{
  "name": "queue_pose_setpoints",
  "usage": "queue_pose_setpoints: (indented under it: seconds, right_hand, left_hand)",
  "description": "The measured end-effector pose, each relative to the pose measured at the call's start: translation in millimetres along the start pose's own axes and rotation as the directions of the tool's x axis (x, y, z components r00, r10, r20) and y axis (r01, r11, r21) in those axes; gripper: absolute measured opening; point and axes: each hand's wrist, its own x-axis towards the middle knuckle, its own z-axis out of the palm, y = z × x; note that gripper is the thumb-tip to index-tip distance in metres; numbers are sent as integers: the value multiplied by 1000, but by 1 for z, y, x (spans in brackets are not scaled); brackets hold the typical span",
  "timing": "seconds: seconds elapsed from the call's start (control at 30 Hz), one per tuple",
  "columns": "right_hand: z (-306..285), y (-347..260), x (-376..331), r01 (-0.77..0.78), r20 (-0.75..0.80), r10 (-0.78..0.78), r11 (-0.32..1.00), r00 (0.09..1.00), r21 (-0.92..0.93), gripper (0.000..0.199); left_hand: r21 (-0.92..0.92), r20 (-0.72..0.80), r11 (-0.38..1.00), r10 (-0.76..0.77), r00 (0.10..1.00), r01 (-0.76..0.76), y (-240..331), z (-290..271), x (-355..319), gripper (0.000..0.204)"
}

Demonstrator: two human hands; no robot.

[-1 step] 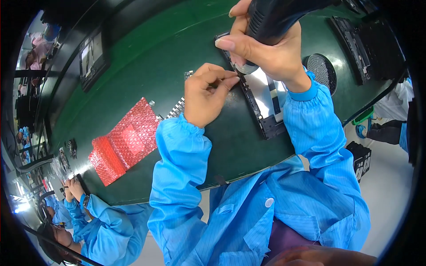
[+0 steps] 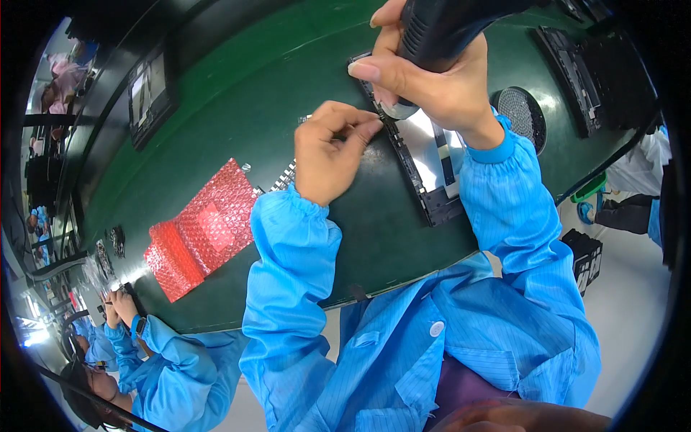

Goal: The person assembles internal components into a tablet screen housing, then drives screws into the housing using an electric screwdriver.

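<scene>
Sitting near the right hand [image 2: 448,92]: dish [image 2: 540,129]; pieces [image 2: 516,111] inside.

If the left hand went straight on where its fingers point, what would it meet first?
Most likely the left edge of the black frame, right in front of the left hand; whether they touch is unclear from this view.

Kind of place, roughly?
Likely an electronics assembly workshop: a black-framed panel lies on a green bench, the right hand grips a black tool over it, and a co-worker in similar blue is at the same bench.
</scene>
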Motion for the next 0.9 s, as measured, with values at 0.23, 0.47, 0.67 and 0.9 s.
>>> queue_pose_setpoints:
  seconds: [0.23,0.47,0.67,0.9]
  right_hand:
    - [-8,17,-13,-183,-34,180,972,983,-144,35]
    - [-9,24,-15,-210,-39,207,968,978,-136,36]
    - [-12,28,-11,-200,-31,198,968,980,-152,33]
    - [-2,14,-3,-171,-92,159,975,983,-144,31]
  left_hand:
    - [-145,24,929,-341,940,340,1,8,20,12]
    - [-99,56,935,-338,940,342,-5,10,22,11]
    - [-112,58,929,-347,936,352,-5,11,22,11]
    - [-105,68,928,-352,934,357,-7,9,22,10]
